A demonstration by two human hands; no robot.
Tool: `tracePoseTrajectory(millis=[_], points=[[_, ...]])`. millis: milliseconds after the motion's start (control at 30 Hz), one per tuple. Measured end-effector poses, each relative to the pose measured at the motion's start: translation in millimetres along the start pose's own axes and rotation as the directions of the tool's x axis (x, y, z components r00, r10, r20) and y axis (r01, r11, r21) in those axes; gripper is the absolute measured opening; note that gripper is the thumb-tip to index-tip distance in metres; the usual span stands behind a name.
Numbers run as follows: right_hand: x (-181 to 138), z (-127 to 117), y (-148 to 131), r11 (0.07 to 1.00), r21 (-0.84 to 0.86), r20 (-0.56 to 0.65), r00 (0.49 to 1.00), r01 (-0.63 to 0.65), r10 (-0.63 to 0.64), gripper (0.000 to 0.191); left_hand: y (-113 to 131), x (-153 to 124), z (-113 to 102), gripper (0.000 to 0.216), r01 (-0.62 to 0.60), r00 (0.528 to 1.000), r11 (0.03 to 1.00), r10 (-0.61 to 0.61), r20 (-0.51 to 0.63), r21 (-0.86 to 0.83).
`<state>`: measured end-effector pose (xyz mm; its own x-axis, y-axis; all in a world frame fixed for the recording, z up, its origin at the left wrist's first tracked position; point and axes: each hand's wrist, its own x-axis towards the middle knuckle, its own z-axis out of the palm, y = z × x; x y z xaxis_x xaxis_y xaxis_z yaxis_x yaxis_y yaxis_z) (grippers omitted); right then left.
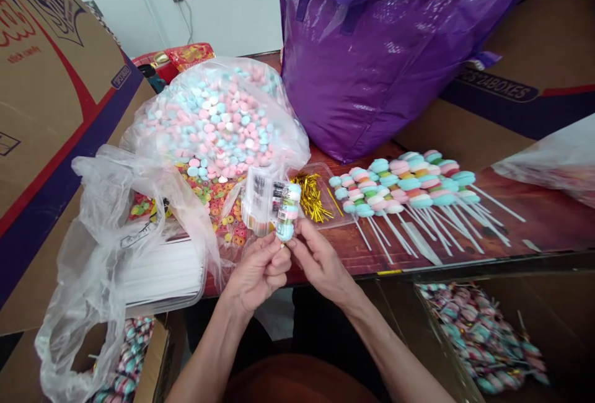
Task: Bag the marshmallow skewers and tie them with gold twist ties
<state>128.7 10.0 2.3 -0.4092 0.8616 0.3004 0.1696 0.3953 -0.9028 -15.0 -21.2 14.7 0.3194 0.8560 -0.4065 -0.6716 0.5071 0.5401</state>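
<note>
My left hand (260, 273) and my right hand (318, 260) meet in front of me, both pinched on the lower end of a candy skewer (288, 211) of stacked pink, blue and white sweets inside a clear printed wrapper. The skewer stands upright above my fingers. Just behind it lies a pile of gold twist ties (310, 197) in a clear tray. To the right, a row of finished candy skewers (404, 189) lies on the wooden table (548, 220), white sticks pointing towards me.
A clear bag of pink and blue sweets (218, 121) and ring candies sits at the left. A bag of white sticks (162, 273) lies near the edge. A purple bag (390, 49) and cardboard boxes (46, 80) stand behind. A box of wrapped skewers (478, 335) is below right.
</note>
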Motion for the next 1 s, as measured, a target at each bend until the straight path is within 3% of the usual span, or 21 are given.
tracePoseTrajectory(millis=[67, 167, 300, 433, 533, 633, 767, 867, 1000], points=[[-1.9, 3.4, 5.4, 0.996, -0.084, -0.041, 0.999, 0.024, -0.028, 0.008, -7.6, 1.8, 1.3, 0.042, -0.100, 0.990, 0.988, 0.111, -0.089, 0.117], [-5.4, 10.2, 9.2, 0.986, -0.169, -0.092, 0.996, 0.003, -0.019, 0.010, -21.0, 4.0, 1.8, 0.034, -0.282, 0.919, 0.917, 0.343, -0.194, 0.283], [-6.5, 10.7, 3.5, 0.975, -0.213, -0.144, 0.989, -0.068, 0.037, 0.011, -30.3, 3.9, -0.4, 0.025, -0.388, 0.848, 0.835, 0.490, -0.205, 0.390], [-6.5, 7.4, -1.3, 0.983, -0.017, -0.083, 0.981, -0.180, 0.178, 0.011, -27.1, 6.3, -3.0, 0.025, -0.397, 0.835, 0.826, 0.506, -0.216, 0.400], [-9.9, 9.4, 0.7, 0.970, 0.099, -0.086, 0.970, -0.221, 0.230, 0.017, -20.8, 10.1, -3.0, 0.032, -0.303, 0.901, 0.938, 0.339, -0.272, 0.167], [-15.1, 11.6, 6.2, 0.991, -0.134, -0.213, 0.977, -0.017, -0.012, 0.016, -15.4, 12.4, -0.6, 0.039, -0.215, 0.937, 0.977, 0.202, -0.284, -0.015], [-20.4, 7.0, 12.7, 0.860, -0.432, -0.197, 0.902, 0.272, -0.385, 0.031, -14.9, 11.1, 6.0, 0.044, -0.175, 0.942, 0.981, 0.144, -0.302, -0.079], [-20.7, -0.3, 10.2, 0.772, -0.549, -0.187, 0.853, 0.321, -0.487, 0.031, -18.9, 7.6, 13.2, 0.043, -0.144, 0.955, 0.984, 0.110, -0.274, -0.107], [-15.3, -3.6, 0.0, 0.712, -0.622, -0.179, 0.826, 0.325, -0.534, 0.028, -22.2, 4.1, 19.5, 0.040, -0.155, 0.963, 0.982, 0.126, -0.238, -0.104]])
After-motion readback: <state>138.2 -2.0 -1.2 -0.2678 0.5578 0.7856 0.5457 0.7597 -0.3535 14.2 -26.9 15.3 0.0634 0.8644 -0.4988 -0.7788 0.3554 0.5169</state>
